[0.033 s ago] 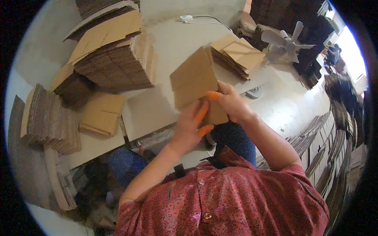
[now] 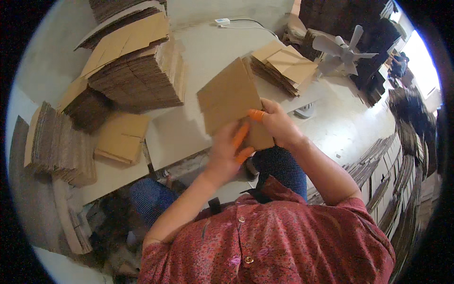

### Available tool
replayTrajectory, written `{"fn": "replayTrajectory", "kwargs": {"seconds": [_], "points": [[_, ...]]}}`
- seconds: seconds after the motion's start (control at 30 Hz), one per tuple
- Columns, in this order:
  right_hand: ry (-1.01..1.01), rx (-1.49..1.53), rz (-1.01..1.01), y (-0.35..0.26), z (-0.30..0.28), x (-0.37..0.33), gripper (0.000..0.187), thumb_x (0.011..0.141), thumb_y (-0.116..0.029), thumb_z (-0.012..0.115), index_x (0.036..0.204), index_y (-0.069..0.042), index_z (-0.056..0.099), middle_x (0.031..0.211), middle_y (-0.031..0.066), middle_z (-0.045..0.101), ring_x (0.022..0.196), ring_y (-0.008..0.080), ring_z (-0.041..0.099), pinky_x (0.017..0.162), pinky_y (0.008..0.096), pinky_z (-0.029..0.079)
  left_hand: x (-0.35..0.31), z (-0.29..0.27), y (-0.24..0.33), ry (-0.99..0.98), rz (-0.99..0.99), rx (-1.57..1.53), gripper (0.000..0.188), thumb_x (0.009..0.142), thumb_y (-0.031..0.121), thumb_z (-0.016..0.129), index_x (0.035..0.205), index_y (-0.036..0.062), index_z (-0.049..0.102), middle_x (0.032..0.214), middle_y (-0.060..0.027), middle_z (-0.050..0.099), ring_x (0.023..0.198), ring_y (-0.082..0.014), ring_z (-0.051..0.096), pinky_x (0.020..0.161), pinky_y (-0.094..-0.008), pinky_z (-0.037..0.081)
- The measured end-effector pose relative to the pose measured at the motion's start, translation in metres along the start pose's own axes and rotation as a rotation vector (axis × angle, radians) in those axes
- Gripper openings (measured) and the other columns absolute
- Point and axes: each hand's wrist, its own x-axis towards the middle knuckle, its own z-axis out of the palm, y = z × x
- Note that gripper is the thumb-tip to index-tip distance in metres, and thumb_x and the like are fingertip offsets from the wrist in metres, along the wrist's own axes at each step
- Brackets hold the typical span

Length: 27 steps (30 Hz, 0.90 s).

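A brown folded cardboard piece [image 2: 227,97] is held up over the table's near edge, tilted away from me. My right hand [image 2: 280,124] grips its right side, with an orange-covered thumb pressed on the near face and the other fingers behind it. My left hand [image 2: 224,149], slightly blurred, is at the lower left edge of the cardboard. Two of its digits wear orange finger covers and lie against the near side, and its remaining fingers are partly hidden.
Tall cardboard stacks [image 2: 137,80] stand at the left of the white table [image 2: 208,42]. A few flat pieces [image 2: 122,137] lie nearer me. Beyond the held piece is a smaller stack [image 2: 283,66], beside a white fan [image 2: 347,54]. More cardboard bundles [image 2: 378,175] line the right floor.
The cardboard's upper left part has shifted slightly left and turned a little flatter toward me. My left hand has moved slightly along its lower edge; my right hand keeps its grip.
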Motion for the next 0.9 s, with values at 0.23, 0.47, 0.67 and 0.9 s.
{"fn": "replayTrajectory", "kwargs": {"seconds": [0.23, 0.47, 0.67, 0.9], "points": [[0.039, -0.107, -0.185, 0.001, -0.026, 0.001, 0.027, 0.083, -0.003, 0.054, 0.110, 0.002, 0.056, 0.097, 0.0045, 0.063, 0.087, 0.0113, 0.057, 0.074, 0.0260, 0.048, -0.002, 0.004, -0.008, -0.013, 0.052, 0.044, 0.061, 0.084, 0.029, 0.059, 0.132, -0.0015, 0.036, 0.141, -0.0229, 0.027, 0.125, -0.0390, 0.032, 0.103, -0.0467, 0.026], [0.446, -0.886, -0.815, -0.106, -0.071, 0.015, 0.022, 0.083, -0.001, 0.051, 0.104, -0.002, 0.057, 0.073, 0.0160, 0.063, 0.065, 0.0233, 0.062, 0.059, 0.0337, 0.047, -0.035, 0.010, -0.041, 0.017, -0.093, -0.049, 0.042, 0.084, 0.016, 0.060, 0.122, 0.0001, 0.050, 0.128, -0.0208, 0.046, 0.114, -0.0358, 0.047, 0.093, -0.0398, 0.040], [0.605, -1.651, -0.432, -0.058, -0.133, 0.113, 0.049, 0.075, 0.003, 0.048, 0.123, -0.010, 0.046, 0.130, 0.0177, 0.044, 0.112, 0.0357, 0.048, 0.092, 0.0427, 0.042, -0.039, 0.025, -0.047, -0.200, -0.081, -0.151, 0.031, 0.082, 0.015, 0.060, 0.112, 0.0080, 0.058, 0.108, -0.0149, 0.060, 0.087, -0.0326, 0.062, 0.070, -0.0374, 0.051], [0.312, -1.616, -0.007, 0.044, -0.176, 0.156, 0.039, 0.081, -0.007, 0.048, 0.120, -0.008, 0.045, 0.130, 0.0179, 0.040, 0.115, 0.0393, 0.042, 0.091, 0.0481, 0.040, -0.044, 0.036, -0.056, -0.346, -0.108, -0.146, 0.026, 0.084, 0.018, 0.059, 0.109, 0.0102, 0.060, 0.099, -0.0131, 0.063, 0.080, -0.0325, 0.061, 0.066, -0.0370, 0.051]]}}
